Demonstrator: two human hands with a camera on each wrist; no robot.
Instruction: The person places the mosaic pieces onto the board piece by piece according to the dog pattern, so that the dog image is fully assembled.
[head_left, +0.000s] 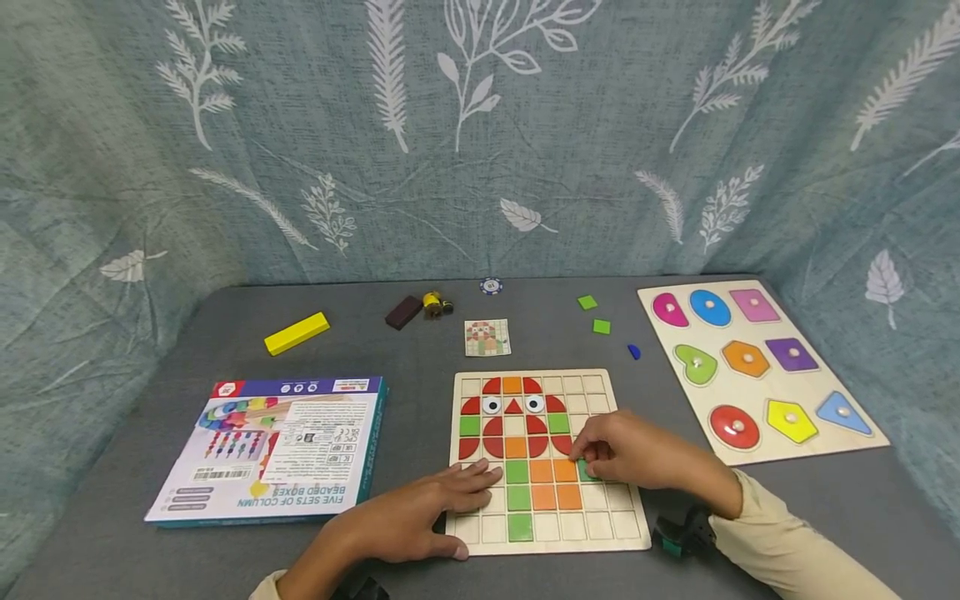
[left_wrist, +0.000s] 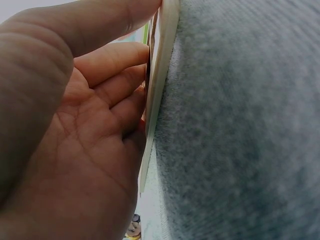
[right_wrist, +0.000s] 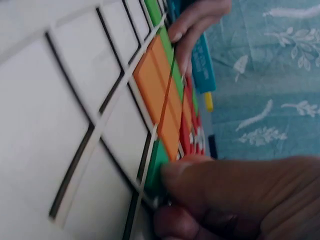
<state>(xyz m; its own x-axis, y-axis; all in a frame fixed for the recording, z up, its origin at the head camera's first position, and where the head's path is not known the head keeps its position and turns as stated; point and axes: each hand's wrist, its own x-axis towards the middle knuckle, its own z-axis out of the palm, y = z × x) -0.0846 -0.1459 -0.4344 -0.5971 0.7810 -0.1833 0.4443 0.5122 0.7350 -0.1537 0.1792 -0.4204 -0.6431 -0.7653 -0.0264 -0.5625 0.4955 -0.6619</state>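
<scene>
A wooden grid board lies on the table, with an owl-like pattern of red, orange and green tiles and two eye tiles in its cells. My right hand pinches a green tile between thumb and fingers, right at a cell beside the orange tiles. At the board's left edge my left hand rests with fingers extended over the cells. Its thumb lies against the near left corner, and in the left wrist view the palm faces the board's edge.
Behind the board lie a pattern card, two loose green tiles and a blue piece. A boxed bead set is at left, a knobbed shape puzzle at right. Farther back are a yellow block and a dark block.
</scene>
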